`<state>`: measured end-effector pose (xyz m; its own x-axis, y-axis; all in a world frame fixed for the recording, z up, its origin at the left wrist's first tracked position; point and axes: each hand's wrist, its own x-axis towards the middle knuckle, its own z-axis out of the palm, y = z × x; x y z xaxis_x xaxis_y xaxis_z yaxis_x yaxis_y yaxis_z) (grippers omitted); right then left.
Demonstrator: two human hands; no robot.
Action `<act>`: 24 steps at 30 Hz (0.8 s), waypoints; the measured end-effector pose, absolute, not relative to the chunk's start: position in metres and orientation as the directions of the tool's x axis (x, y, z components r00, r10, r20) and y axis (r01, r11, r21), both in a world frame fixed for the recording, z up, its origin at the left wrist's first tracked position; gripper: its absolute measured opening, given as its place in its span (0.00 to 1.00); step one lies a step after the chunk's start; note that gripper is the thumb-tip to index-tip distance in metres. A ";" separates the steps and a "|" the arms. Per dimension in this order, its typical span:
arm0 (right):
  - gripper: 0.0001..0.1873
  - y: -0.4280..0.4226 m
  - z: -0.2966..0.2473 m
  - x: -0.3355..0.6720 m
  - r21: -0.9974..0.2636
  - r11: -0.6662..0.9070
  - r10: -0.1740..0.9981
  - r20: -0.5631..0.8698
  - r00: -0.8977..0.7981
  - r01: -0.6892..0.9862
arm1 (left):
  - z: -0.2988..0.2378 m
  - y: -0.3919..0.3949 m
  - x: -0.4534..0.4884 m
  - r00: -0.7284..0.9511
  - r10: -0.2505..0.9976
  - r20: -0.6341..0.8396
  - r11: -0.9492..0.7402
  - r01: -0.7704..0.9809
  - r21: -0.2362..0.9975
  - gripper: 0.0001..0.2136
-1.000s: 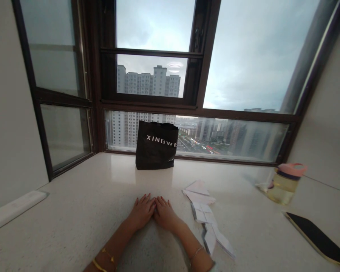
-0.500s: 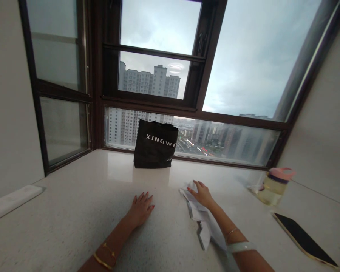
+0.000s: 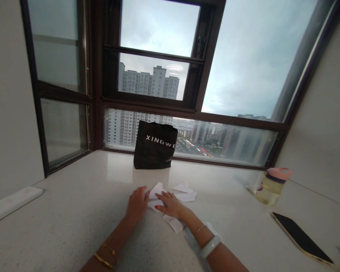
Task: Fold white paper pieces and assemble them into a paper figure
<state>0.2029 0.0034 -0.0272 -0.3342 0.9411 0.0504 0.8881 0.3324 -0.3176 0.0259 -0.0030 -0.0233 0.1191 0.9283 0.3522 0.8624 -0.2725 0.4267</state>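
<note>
Head view — right hand (image 3: 170,204) spread on papers (image 3: 189,197); left hand (image 3: 136,203) slightly curled alongside, grip unclear; black bag (image 3: 155,153) beyond.

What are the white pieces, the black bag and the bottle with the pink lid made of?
White pieces: probably matte paper, thin with straight edges.
Black bag: maybe dull fabric or coated paper; its top edge is wavy.
Bottle: likely smooth plastic, being see-through and yellowish; glass is possible.
</note>
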 end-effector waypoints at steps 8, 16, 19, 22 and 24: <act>0.30 -0.039 -0.017 0.250 -0.311 0.174 0.950 0.304 -0.076 0.935 | -0.035 0.004 0.027 0.106 0.912 0.396 -0.292 0.846 0.446 0.18; 0.35 -0.111 -0.097 0.326 -0.320 0.003 0.942 0.320 0.105 0.948 | -0.042 -0.004 0.040 0.182 0.929 0.323 -0.303 0.874 0.380 0.22; 0.35 -0.111 -0.092 0.287 -0.282 -0.008 0.972 0.224 0.074 0.959 | -0.041 -0.011 0.044 0.227 0.924 0.306 -0.337 0.863 0.377 0.22; 0.33 -0.088 -0.075 0.238 -0.281 -0.034 0.977 0.195 0.091 0.959 | -0.038 -0.016 0.050 0.258 0.922 0.288 -0.362 0.838 0.408 0.20; 0.30 -0.069 -0.064 0.210 -0.316 -0.069 0.976 0.173 0.129 0.946 | -0.036 -0.019 0.057 0.258 0.931 0.259 -0.355 0.807 0.472 0.19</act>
